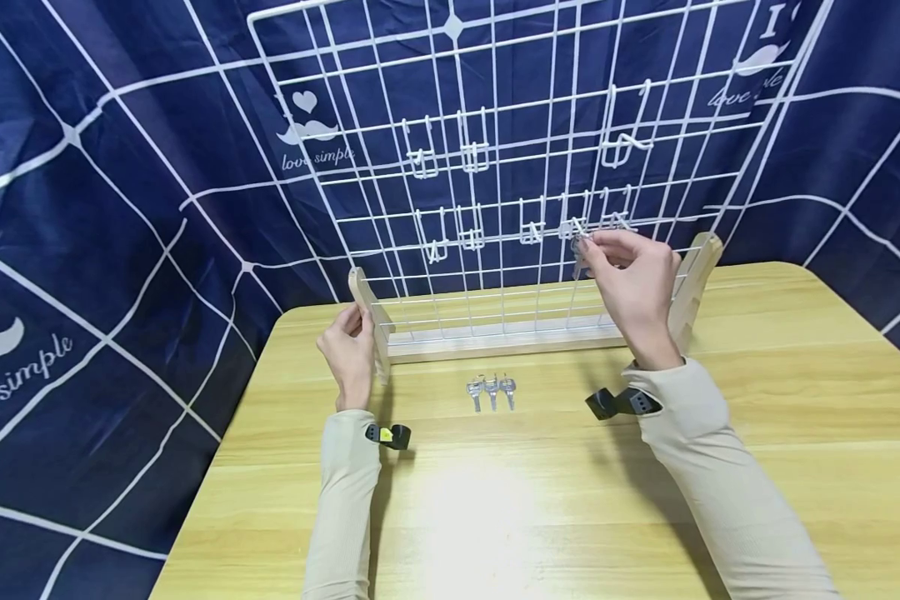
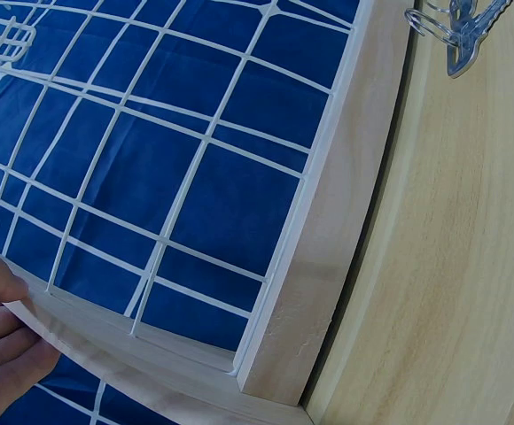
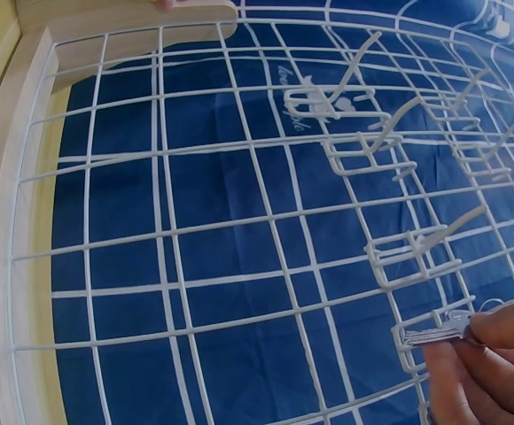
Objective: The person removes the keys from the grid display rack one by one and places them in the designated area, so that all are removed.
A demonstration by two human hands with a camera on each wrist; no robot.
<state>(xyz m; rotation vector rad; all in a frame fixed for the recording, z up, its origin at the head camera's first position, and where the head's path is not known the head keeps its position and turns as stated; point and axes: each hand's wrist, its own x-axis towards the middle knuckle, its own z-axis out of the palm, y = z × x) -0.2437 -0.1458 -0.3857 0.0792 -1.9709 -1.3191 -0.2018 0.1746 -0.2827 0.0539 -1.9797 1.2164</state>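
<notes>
A white wire grid rack (image 1: 501, 250) stands upright in a wooden base, with wire hooks hung across it. My left hand (image 1: 348, 346) grips the wooden side support (image 1: 365, 296) at the rack's left end, thumb on one face and fingers on the other. Between thumb and fingers, my right hand (image 1: 633, 279) pinches a small bunch of silver keys (image 3: 439, 335). The bunch is right at a hook (image 1: 572, 227) in the lower row, overlapping it in the right wrist view. Part of that hook is hidden by the fingers. More silver keys (image 1: 492, 392) lie side by side on the table.
Other hooks hang on the grid, including a large one (image 1: 624, 142) at upper right and a pair at upper left (image 1: 422, 160). The right wooden support (image 1: 693, 283) stands behind my right wrist. A dark blue patterned curtain (image 1: 157, 167) surrounds the wooden table (image 1: 450, 500).
</notes>
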